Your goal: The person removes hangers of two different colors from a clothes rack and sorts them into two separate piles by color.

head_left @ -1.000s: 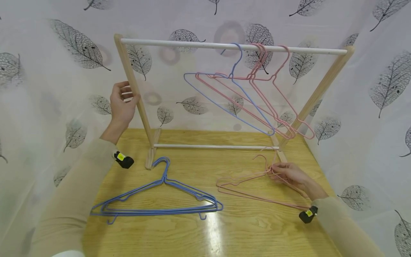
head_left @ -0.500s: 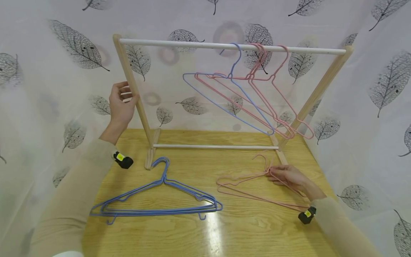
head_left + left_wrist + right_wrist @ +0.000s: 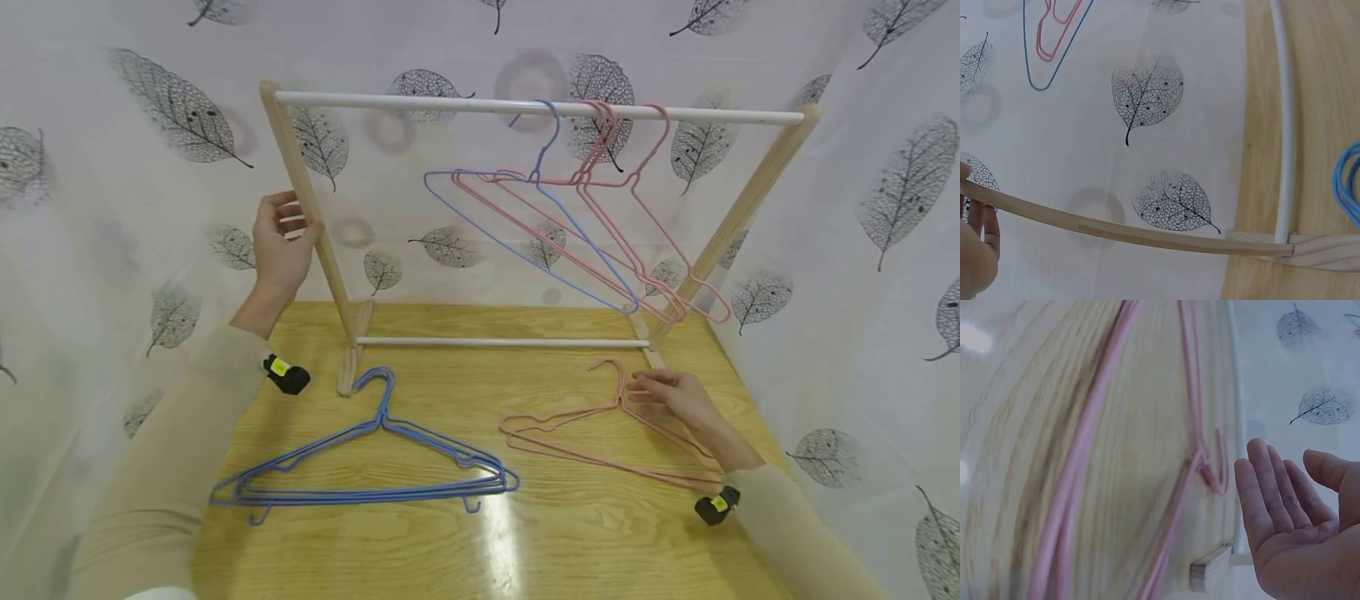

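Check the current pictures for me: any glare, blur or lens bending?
Head: bright glare streak on the glossy yellow-brown wooden table; left wrist: the pale wooden rack post looks bowed, probably lens distortion, since head shows it straight; right wrist: white glare spots at left, pink wire hangers slightly soft.

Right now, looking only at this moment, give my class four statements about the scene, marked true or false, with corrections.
1. The left hand grips a wooden upright. True.
2. The right hand grips a pink hanger. False: the right hand holds nothing.
3. A blue hanger hangs from the top bar. True.
4. The lower pink hangers lie left of the blue stack. False: they lie to its right.
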Motion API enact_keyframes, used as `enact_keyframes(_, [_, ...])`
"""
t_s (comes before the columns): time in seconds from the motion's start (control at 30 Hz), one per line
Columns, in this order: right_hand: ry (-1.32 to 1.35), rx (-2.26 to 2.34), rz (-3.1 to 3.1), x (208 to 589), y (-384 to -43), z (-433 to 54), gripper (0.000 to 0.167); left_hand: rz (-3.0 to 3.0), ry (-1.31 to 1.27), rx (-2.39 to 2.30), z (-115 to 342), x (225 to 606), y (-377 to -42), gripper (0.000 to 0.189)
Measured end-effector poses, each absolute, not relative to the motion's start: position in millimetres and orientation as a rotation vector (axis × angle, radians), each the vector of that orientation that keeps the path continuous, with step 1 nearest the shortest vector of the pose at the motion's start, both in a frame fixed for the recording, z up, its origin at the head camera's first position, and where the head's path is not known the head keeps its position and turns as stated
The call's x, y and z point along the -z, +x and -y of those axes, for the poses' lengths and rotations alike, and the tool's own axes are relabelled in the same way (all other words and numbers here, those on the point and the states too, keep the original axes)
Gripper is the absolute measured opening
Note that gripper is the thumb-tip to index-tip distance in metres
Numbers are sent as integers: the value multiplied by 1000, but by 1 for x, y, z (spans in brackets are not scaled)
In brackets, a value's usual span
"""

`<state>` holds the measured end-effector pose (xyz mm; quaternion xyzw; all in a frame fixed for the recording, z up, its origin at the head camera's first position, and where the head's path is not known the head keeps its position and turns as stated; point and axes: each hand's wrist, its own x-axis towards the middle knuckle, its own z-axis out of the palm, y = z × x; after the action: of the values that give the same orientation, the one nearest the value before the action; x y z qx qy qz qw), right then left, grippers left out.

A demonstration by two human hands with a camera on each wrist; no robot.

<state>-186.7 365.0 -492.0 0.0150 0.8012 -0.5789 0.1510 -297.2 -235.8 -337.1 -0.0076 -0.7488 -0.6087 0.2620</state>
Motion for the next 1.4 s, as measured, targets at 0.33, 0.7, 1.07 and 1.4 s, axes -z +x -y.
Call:
enact_keyframes(0.33, [-69, 1851, -2192, 462, -174, -339, 37, 2018, -22, 1652, 235, 336, -296, 42])
enact_keyframes(0.7, [-318, 2010, -2142, 425, -163, -307, 23, 2040, -15, 1653, 235, 337, -296, 42])
enact_keyframes(1.07, [-521, 2075, -2149, 380, -157, -273, 26, 2047, -16, 1641, 235, 336, -294, 42])
enact_keyframes(1.4, [-741, 2283, -1989, 346, -171, -252, 26, 2054, -6, 1620, 234, 334, -294, 42])
